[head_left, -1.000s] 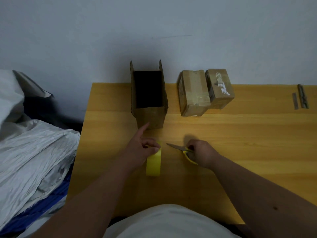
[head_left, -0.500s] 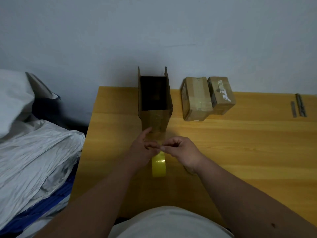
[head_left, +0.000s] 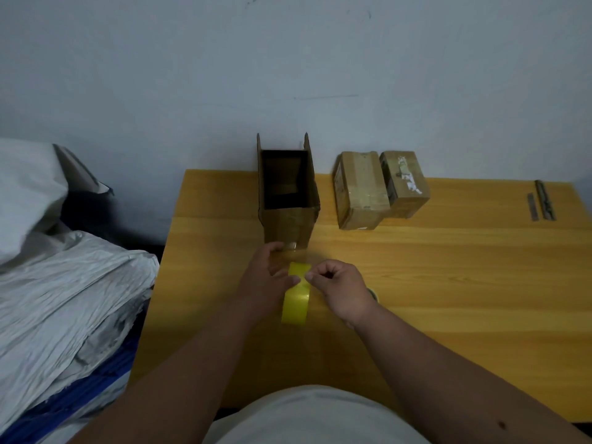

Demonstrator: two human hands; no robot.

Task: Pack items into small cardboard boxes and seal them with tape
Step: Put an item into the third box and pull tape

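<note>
An open cardboard box [head_left: 288, 200] stands near the table's back edge, side flaps up, its inside dark. Just in front of it a yellow roll of tape [head_left: 296, 294] stands on edge on the wooden table [head_left: 448, 283]. My left hand [head_left: 264, 278] holds the roll from the left, index finger stretched toward the box's foot. My right hand [head_left: 339, 291] pinches the tape at the top right of the roll. A clear strip seems to run from the roll to the box front. The yellow-handled scissors [head_left: 373, 294] lie mostly hidden behind my right hand.
Two taped cardboard boxes [head_left: 360, 190] [head_left: 405, 182] lie side by side right of the open box. Two thin metal strips [head_left: 541, 200] rest at the far right. Crumpled white sheeting [head_left: 64, 283] is piled beside the table's left edge. A grey wall stands behind.
My right hand let go of the scissors, left them on the table and moved left to the roll's top. My left hand stayed on the roll.
</note>
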